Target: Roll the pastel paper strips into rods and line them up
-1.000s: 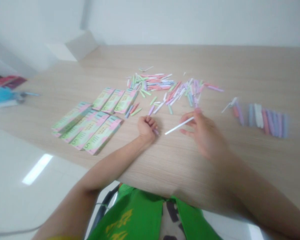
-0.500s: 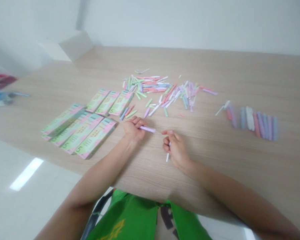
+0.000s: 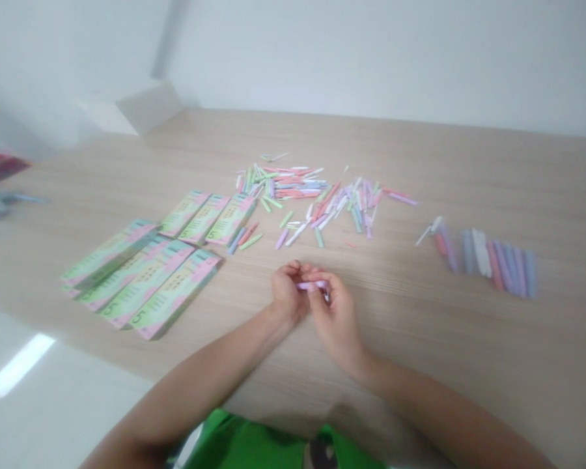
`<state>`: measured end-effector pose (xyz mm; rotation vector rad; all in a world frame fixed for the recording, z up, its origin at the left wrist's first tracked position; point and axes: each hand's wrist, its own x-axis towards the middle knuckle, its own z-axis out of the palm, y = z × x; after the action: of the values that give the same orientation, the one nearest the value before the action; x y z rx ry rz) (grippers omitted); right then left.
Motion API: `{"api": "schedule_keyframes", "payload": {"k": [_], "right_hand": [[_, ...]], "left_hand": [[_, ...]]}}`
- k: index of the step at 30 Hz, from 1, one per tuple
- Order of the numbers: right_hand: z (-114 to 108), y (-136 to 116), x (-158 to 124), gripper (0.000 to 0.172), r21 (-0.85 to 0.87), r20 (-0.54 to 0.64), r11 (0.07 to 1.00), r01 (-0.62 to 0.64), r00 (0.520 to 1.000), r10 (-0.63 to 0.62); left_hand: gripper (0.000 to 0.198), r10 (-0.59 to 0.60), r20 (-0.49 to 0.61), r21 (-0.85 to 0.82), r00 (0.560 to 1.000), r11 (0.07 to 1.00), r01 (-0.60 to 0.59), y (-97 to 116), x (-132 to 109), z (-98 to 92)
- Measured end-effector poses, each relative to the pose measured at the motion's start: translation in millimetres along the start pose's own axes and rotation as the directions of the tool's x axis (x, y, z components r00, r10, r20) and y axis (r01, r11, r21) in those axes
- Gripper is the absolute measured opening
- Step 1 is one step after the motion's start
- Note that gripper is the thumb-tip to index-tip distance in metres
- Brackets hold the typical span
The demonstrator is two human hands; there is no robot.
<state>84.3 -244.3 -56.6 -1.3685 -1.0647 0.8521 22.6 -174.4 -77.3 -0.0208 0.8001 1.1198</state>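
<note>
My left hand (image 3: 288, 293) and my right hand (image 3: 334, 306) meet over the middle of the table. Between them lies a slim purple pen (image 3: 310, 285), gripped from both sides; its left end goes into my curled left fingers. My right thumb and fingers pinch its right end. A small whitish bit shows beside the right fingers, too blurred to name. Beyond the hands lies a loose heap of pastel pen parts (image 3: 300, 185), with purple, pink, green, blue and white pieces mixed together.
Flat green and pink boxes (image 3: 173, 290) marked 5 lie in two groups at the left. Assorted pens (image 3: 508, 264) form a row at the right, slightly blurred. A white box (image 3: 149, 107) stands at the back left. The table (image 3: 420, 365) ends just before my body.
My hands have come together; before, the left alone held the purple pen and the right held a thin white stick. The right now grips the purple pen too. The view has tilted slightly.
</note>
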Motion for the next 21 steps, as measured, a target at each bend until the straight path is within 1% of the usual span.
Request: {"api": "schedule_keyframes", "payload": {"k": [2, 4, 6, 9, 13, 15, 18, 21], "right_hand": [[-1.6, -0.7, 2.4, 0.017, -0.117, 0.047, 0.993, 0.028, 0.999, -0.023], [-6.0, -4.9, 6.5, 0.02, -0.193, 0.075, 0.981, 0.03, 0.997, -0.016], [-11.4, -11.0, 11.7, 0.021, -0.221, 0.088, 0.975, 0.028, 0.996, -0.009], [-17.1, -18.8, 19.2, 0.023, -0.229, 0.103, 0.973, 0.009, 0.995, 0.015], [-19.9, -24.1, 24.5, 0.025, -0.266, 0.059, 0.964, -0.024, 0.997, 0.041], [-20.4, -24.5, 25.1, 0.027, -0.274, 0.033, 0.96, -0.06, 0.997, 0.071], [-20.6, -22.3, 24.7, 0.031, -0.296, 0.019, 0.951, -0.09, 0.995, 0.1], [-21.5, -20.7, 24.7, 0.034, -0.355, 0.008, 0.932, -0.074, 0.997, 0.082]], "left_hand": [[0.006, -0.015, -0.021, 0.078, 1.0, 0.997, 0.016, -0.9, 0.9, 0.8], [0.011, -0.036, -0.007, 0.133, 0.999, 0.99, 0.037, 1.7, 1.9, 1.1], [0.017, -0.08, 0.051, 0.172, 0.995, 0.983, 0.07, 6.0, 2.5, 1.0], [0.021, -0.181, 0.136, 0.219, 0.974, 0.964, 0.149, 13.3, 3.0, 0.0], [0.024, -0.271, 0.208, 0.222, 0.94, 0.949, 0.225, 20.1, 4.0, -2.7], [0.027, -0.305, 0.223, 0.222, 0.926, 0.941, 0.257, 20.7, 4.9, -4.0], [0.033, -0.331, 0.219, 0.221, 0.918, 0.933, 0.284, 19.5, 5.7, -4.7], [0.036, -0.333, 0.228, 0.206, 0.915, 0.935, 0.289, 18.4, 4.7, -3.3]]}}
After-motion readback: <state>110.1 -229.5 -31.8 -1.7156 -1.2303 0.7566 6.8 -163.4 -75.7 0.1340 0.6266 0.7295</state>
